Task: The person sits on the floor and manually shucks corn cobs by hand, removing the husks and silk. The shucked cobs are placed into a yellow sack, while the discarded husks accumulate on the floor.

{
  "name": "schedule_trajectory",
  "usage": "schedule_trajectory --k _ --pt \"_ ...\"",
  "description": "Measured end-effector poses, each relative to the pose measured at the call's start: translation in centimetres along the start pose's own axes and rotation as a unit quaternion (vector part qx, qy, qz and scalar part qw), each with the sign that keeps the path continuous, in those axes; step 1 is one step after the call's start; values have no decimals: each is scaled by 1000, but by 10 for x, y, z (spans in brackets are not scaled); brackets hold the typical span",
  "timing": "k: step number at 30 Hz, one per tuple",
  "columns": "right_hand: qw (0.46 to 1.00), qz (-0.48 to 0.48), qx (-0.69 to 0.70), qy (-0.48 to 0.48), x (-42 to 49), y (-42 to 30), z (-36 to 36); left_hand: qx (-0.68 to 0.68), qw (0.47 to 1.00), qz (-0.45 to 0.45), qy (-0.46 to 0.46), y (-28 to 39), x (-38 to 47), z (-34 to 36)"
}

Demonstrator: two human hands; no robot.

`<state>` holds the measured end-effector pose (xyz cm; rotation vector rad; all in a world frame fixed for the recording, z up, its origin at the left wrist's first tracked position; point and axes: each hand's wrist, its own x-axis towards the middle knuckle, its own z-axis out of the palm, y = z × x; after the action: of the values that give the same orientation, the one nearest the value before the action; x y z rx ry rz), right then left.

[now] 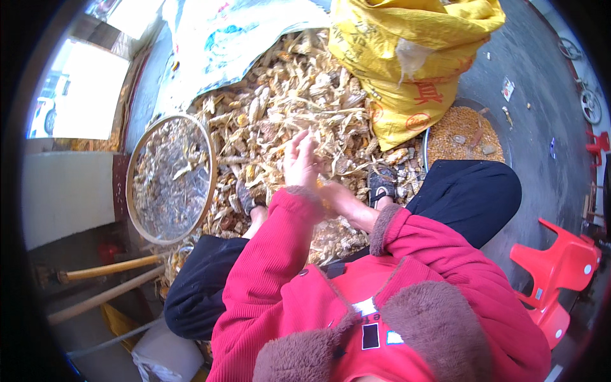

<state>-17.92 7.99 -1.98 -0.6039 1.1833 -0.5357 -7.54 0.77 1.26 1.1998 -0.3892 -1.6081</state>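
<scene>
My left hand [301, 162] is raised over a heap of corn cobs and dry husks [286, 110], its fingers partly spread and blurred. My right hand [340, 196] lies close beside the left wrist, with a blurred yellow thing, perhaps a corn cob, at its fingers. What either hand holds cannot be made out. Beyond my hands the heap runs up to a yellow woven sack [401, 71]. A round tub of shelled corn kernels [465, 136] stands right of the heap. To the left, a round-rimmed sieve [212, 191] rests on cobs and debris.
A white and blue woven sheet [238, 43] covers the heap's far left. Wooden poles [112, 267] and a white sack [167, 351] lie at lower left. Red plastic stools [553, 267] stand at right. My shoes [381, 184] are among the cobs. Litter lies on the grey floor [534, 157].
</scene>
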Motion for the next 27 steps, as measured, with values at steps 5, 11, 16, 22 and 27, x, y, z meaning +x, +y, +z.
schedule_trajectory --k 5,11,16,22,27 --pt "996 -38 -39 72 21 23 10 -5 987 -69 147 11 7 -19" --pt "992 -59 -86 77 33 36 -1 6 969 127 -212 123 -3 147" --pt "989 -108 -91 38 42 38 5 179 892 284 -302 206 -11 248" --pt "994 -107 -26 -8 1 -43 -9 428 738 450 -265 142 17 97" --pt "951 -212 -221 53 -15 -92 -4 633 654 328 -253 71 -23 -33"
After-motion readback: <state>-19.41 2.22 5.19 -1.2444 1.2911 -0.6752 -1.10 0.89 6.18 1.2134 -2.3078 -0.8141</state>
